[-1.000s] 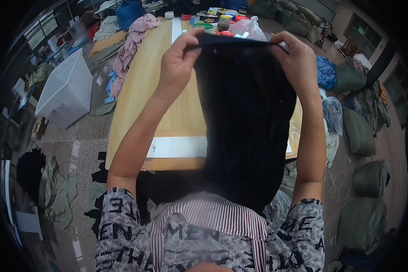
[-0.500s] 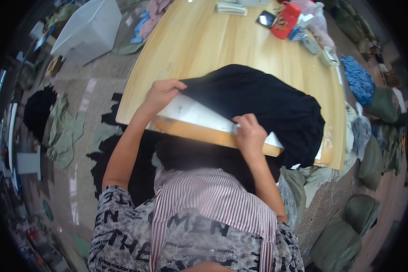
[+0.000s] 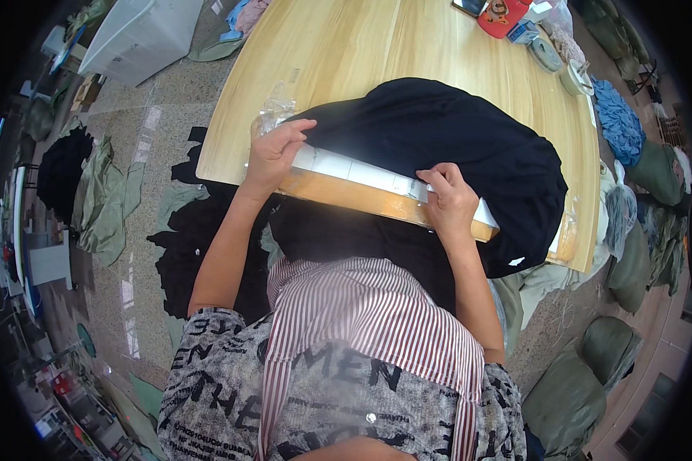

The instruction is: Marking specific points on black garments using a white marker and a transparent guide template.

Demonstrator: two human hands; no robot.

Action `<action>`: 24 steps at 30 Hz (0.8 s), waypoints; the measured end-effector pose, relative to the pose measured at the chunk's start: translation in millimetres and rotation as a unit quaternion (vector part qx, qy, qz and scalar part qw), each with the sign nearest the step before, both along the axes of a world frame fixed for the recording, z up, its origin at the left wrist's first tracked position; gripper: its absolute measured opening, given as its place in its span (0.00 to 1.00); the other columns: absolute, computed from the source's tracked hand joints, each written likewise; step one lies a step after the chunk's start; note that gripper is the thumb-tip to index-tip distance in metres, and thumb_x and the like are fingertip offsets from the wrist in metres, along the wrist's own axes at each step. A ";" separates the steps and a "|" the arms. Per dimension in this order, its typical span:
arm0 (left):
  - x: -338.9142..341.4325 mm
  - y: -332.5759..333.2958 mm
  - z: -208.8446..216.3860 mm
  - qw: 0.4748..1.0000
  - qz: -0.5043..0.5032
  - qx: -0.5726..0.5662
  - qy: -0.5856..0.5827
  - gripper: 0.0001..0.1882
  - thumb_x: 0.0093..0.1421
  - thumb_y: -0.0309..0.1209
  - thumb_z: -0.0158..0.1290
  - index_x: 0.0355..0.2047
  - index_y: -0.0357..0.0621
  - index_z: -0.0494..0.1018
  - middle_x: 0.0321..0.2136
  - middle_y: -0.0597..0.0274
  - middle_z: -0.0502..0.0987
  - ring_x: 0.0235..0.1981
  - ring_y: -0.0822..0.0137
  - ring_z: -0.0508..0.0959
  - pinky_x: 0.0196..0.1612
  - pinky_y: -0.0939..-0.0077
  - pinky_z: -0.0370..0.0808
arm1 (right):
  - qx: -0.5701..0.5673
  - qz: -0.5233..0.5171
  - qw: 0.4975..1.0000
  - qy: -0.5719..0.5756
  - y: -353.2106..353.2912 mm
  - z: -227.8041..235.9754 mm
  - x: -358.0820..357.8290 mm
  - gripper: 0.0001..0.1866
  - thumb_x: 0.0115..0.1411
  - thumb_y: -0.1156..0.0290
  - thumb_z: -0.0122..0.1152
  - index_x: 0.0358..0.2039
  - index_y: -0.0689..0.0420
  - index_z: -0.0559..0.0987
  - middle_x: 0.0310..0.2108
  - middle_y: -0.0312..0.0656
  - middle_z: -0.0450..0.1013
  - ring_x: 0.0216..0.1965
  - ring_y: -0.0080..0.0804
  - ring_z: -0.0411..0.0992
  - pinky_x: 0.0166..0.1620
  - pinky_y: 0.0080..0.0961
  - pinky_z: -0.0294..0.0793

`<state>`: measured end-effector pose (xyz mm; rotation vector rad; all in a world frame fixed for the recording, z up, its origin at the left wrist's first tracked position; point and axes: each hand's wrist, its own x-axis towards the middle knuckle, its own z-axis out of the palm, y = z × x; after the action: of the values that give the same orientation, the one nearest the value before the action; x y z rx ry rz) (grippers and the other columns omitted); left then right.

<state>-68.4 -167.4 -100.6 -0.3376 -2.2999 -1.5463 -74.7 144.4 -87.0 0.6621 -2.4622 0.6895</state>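
Note:
A large piece of black fabric, which looks like a garment, lies spread over the near end of the wooden table. Its left near edge is pinched in my left hand, close to the table's left corner. My right hand closes its fingertips on the same near edge, farther right. Between my hands a white strip shows on the tabletop below the fabric, with brown tape along the table's front edge. More dark cloth hangs in front of me, below that edge.
The wooden table carries a red pouch, a tape roll and a phone at its far right. Black scraps and green cloth lie on the floor to the left. A white bin stands far left; green bundles sit right.
The fabric's near edge has come down toward the table's front edge, so less of the white strip shows. Both hands keep their pinch. The whole view has shifted slightly.

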 end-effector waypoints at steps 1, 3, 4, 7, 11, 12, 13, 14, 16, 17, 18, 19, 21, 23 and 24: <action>-0.3 0.6 -1.4 1.000 -0.004 0.001 0.000 0.05 0.57 0.15 0.49 0.31 0.34 0.72 0.43 0.55 0.79 0.45 0.66 0.78 0.48 0.77 0.72 | 0.004 0.005 1.000 0.005 0.5 0.1 0.1 0.15 0.38 0.85 0.59 0.26 0.51 0.80 0.26 0.33 0.71 0.20 0.29 0.70 0.23 0.26 0.69; 0.0 0.2 -3.8 0.994 0.011 -0.108 -0.004 0.04 0.56 0.16 0.49 0.31 0.34 0.72 0.43 0.56 0.80 0.41 0.65 0.79 0.47 0.77 0.72 | 0.008 0.005 1.000 0.007 2.2 -2.5 1.8 0.15 0.38 0.84 0.59 0.26 0.51 0.80 0.26 0.33 0.70 0.20 0.29 0.70 0.24 0.26 0.69; -0.2 0.2 -3.2 0.994 0.011 -0.107 -0.002 0.04 0.56 0.16 0.49 0.31 0.34 0.72 0.43 0.56 0.80 0.41 0.65 0.79 0.47 0.77 0.72 | 0.010 0.011 1.000 0.010 2.8 -3.1 1.5 0.15 0.37 0.84 0.59 0.27 0.51 0.80 0.27 0.33 0.70 0.20 0.29 0.70 0.24 0.26 0.69; 0.2 0.2 -3.0 0.978 0.026 -0.199 0.049 0.03 0.55 0.16 0.50 0.30 0.34 0.71 0.42 0.57 0.80 0.38 0.63 0.78 0.46 0.77 0.72 | 0.018 0.019 1.000 0.002 4.2 -2.3 5.6 0.17 0.37 0.83 0.59 0.29 0.50 0.81 0.28 0.33 0.71 0.21 0.30 0.71 0.25 0.26 0.70; 0.8 -2.2 -2.6 0.983 0.037 -0.176 0.044 0.03 0.55 0.16 0.50 0.29 0.34 0.71 0.43 0.57 0.79 0.39 0.61 0.77 0.51 0.69 0.70 | -0.002 0.043 0.999 -0.033 6.5 -0.9 10.1 0.18 0.38 0.80 0.61 0.33 0.50 0.82 0.30 0.35 0.72 0.25 0.32 0.72 0.29 0.29 0.70; -0.5 -1.3 -1.4 0.979 0.033 -0.192 0.057 0.03 0.55 0.16 0.50 0.29 0.34 0.71 0.43 0.57 0.79 0.40 0.60 0.77 0.53 0.66 0.69 | -0.001 0.039 0.999 -0.037 7.8 1.4 10.3 0.18 0.38 0.80 0.61 0.33 0.50 0.82 0.30 0.35 0.72 0.25 0.32 0.72 0.29 0.29 0.70; -3.2 1.1 0.9 0.976 0.040 -0.203 0.065 0.04 0.54 0.16 0.50 0.29 0.36 0.72 0.42 0.57 0.79 0.43 0.58 0.77 0.56 0.60 0.66 | -0.006 0.041 0.998 -0.040 7.2 4.3 9.7 0.18 0.38 0.80 0.61 0.33 0.50 0.82 0.30 0.35 0.72 0.26 0.32 0.72 0.29 0.29 0.70; -2.5 2.8 0.9 0.977 0.033 -0.202 0.062 0.04 0.54 0.16 0.50 0.29 0.36 0.72 0.42 0.57 0.79 0.43 0.58 0.77 0.56 0.60 0.66 | -0.011 0.042 0.998 -0.043 6.6 4.7 9.4 0.17 0.39 0.80 0.61 0.33 0.50 0.82 0.30 0.35 0.72 0.26 0.33 0.72 0.30 0.30 0.70; 1.5 8.6 2.8 0.935 0.152 -0.269 0.175 0.06 0.53 0.17 0.51 0.30 0.39 0.74 0.40 0.56 0.78 0.44 0.53 0.76 0.56 0.57 0.66 | -0.016 0.029 0.998 -0.047 5.4 0.8 8.4 0.16 0.40 0.79 0.61 0.32 0.51 0.82 0.30 0.35 0.72 0.27 0.33 0.72 0.31 0.30 0.71; 8.5 17.7 6.6 0.935 0.181 -0.234 0.196 0.08 0.51 0.16 0.51 0.31 0.39 0.75 0.41 0.53 0.78 0.47 0.49 0.74 0.54 0.57 0.68 | -0.023 0.034 0.998 -0.048 6.4 -1.1 6.6 0.15 0.40 0.79 0.61 0.31 0.51 0.82 0.30 0.35 0.72 0.28 0.34 0.72 0.32 0.30 0.71; 16.3 32.1 5.4 0.938 0.171 -0.229 0.196 0.08 0.51 0.16 0.51 0.31 0.39 0.75 0.41 0.53 0.78 0.47 0.49 0.74 0.54 0.57 0.68 | -0.030 0.039 0.998 -0.049 7.1 -2.0 5.0 0.15 0.40 0.79 0.61 0.31 0.52 0.82 0.30 0.35 0.72 0.28 0.34 0.72 0.32 0.30 0.71; 26.2 49.6 3.5 0.962 0.138 -0.162 0.171 0.08 0.52 0.16 0.51 0.32 0.38 0.75 0.41 0.52 0.77 0.47 0.48 0.74 0.54 0.57 0.69 | -0.044 0.037 0.997 -0.049 5.3 -2.0 4.2 0.14 0.39 0.80 0.60 0.29 0.52 0.82 0.30 0.35 0.73 0.27 0.34 0.73 0.32 0.30 0.72; 30.6 89.1 4.2 0.977 0.046 -0.154 0.139 0.09 0.53 0.20 0.54 0.36 0.37 0.75 0.45 0.52 0.76 0.52 0.48 0.72 0.56 0.57 0.67 | -0.040 0.036 0.997 -0.054 6.7 -2.9 3.3 0.13 0.42 0.81 0.61 0.30 0.54 0.82 0.31 0.36 0.73 0.27 0.33 0.73 0.31 0.28 0.72; 31.1 121.5 9.0 0.968 -0.010 -0.214 0.131 0.12 0.54 0.23 0.56 0.40 0.37 0.74 0.48 0.52 0.74 0.55 0.49 0.70 0.58 0.55 0.64 | -0.038 0.043 0.997 -0.059 5.6 -3.8 3.7 0.11 0.45 0.81 0.61 0.31 0.55 0.81 0.31 0.37 0.73 0.27 0.32 0.73 0.30 0.26 0.71; 31.8 132.7 8.2 0.960 -0.021 -0.265 0.084 0.17 0.54 0.29 0.57 0.44 0.38 0.73 0.52 0.52 0.71 0.58 0.50 0.66 0.60 0.53 0.61 | -0.044 0.033 0.996 -0.064 3.7 -5.9 3.6 0.12 0.45 0.81 0.61 0.31 0.55 0.81 0.31 0.37 0.73 0.27 0.33 0.73 0.31 0.26 0.72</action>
<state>-36.7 -34.7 -92.4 -0.6277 -2.5447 -0.8504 -71.1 148.2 -92.8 0.6874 -2.5177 0.8866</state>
